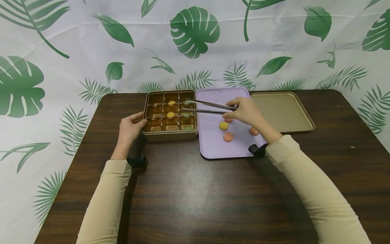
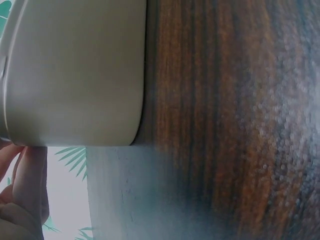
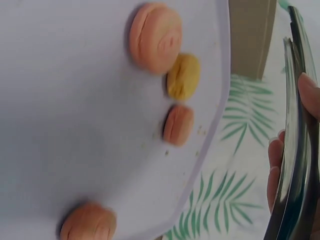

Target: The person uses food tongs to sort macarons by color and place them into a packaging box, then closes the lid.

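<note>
**Gripping tongs (image 3: 295, 165) w/ R hand (image 1: 242, 110), touching tin (image 1: 170, 136) w/ L hand (image 1: 129, 130)**

Clamping R thumb & fingers on tongs, w/ spread tips above tin's right-hand compartments. Resting L thumb & fingers, slightly apart, on tin's left side. Note yellow macarons (image 1: 170, 115) in tin's mid column, green macarons (image 1: 186, 115) in right. Next to tin, see lavender tray (image 1: 216, 149) w/ three orange macarons (image 1: 228, 137) + yellow one (image 1: 223, 126); then gold pan (image 1: 277, 112), all on dark worktop (image 1: 182, 189).
</note>
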`<control>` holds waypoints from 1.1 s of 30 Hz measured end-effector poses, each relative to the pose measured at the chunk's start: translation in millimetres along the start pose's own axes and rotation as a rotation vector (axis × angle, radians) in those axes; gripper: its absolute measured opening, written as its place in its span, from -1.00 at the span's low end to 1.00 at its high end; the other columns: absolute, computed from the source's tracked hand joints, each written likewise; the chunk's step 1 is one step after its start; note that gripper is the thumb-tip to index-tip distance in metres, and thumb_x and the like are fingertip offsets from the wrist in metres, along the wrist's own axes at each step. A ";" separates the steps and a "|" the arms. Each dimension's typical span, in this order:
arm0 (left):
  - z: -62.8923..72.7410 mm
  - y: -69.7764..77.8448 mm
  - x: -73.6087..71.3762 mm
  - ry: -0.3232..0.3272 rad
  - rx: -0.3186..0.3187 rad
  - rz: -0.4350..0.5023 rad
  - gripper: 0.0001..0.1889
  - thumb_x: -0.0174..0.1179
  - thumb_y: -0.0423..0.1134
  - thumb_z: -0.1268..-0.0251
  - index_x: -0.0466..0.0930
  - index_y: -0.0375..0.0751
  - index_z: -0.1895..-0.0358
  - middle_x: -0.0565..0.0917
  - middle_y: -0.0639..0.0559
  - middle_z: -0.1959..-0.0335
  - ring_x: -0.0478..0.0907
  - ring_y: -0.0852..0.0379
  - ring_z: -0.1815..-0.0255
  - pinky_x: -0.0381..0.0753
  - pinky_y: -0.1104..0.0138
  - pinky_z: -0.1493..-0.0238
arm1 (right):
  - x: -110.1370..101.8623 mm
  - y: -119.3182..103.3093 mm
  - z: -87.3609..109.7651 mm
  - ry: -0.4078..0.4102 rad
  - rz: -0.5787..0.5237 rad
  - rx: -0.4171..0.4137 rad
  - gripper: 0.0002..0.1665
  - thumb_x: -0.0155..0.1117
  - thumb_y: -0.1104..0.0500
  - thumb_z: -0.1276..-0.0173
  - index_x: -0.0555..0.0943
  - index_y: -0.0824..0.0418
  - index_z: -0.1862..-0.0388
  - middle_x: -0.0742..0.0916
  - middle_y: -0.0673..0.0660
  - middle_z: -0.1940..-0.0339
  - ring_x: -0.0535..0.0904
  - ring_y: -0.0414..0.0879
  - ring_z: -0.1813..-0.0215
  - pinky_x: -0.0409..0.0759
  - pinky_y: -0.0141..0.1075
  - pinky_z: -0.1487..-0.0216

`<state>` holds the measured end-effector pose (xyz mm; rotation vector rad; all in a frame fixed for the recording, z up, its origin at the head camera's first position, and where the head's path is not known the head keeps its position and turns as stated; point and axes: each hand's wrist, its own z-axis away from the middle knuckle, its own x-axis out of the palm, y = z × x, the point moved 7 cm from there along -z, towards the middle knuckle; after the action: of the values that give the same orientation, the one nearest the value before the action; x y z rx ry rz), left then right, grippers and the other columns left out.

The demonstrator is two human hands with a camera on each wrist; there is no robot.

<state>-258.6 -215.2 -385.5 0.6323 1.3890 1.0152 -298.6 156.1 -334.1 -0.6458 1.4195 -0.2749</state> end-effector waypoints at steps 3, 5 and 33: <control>-0.2 -0.2 -0.3 0.000 0.000 0.000 -0.54 0.08 -0.28 -0.40 0.40 -0.25 -0.33 0.53 -0.29 -0.23 0.49 -0.14 -0.26 0.49 0.06 -0.24 | -8.2 6.7 4.3 0.022 0.027 -0.011 -0.42 0.48 0.06 -0.08 0.64 0.28 -0.09 0.72 0.28 0.01 0.59 0.07 0.10 0.47 -0.22 0.19; -0.4 -0.3 -0.3 0.004 0.001 -0.005 -0.54 0.08 -0.28 -0.39 0.40 -0.24 -0.33 0.54 -0.29 -0.23 0.50 -0.14 -0.25 0.50 0.06 -0.23 | -13.2 11.4 8.2 0.037 0.040 -0.015 -0.43 0.48 0.07 -0.08 0.65 0.30 -0.07 0.73 0.30 0.03 0.58 0.09 0.11 0.46 -0.23 0.21; -1.2 -3.7 0.9 0.020 0.007 -0.012 -0.55 0.08 -0.26 -0.40 0.42 -0.22 -0.32 0.55 -0.29 -0.21 0.52 -0.14 -0.24 0.51 0.06 -0.21 | -25.0 90.7 64.2 0.014 0.086 0.031 -0.36 0.54 -0.01 -0.01 0.66 0.33 -0.03 0.74 0.31 0.18 0.54 0.00 0.27 0.45 -0.35 0.38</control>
<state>-259.1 -216.4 -389.3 0.6200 1.4128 1.0098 -258.2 258.4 -363.6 -0.5570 1.4499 -0.2333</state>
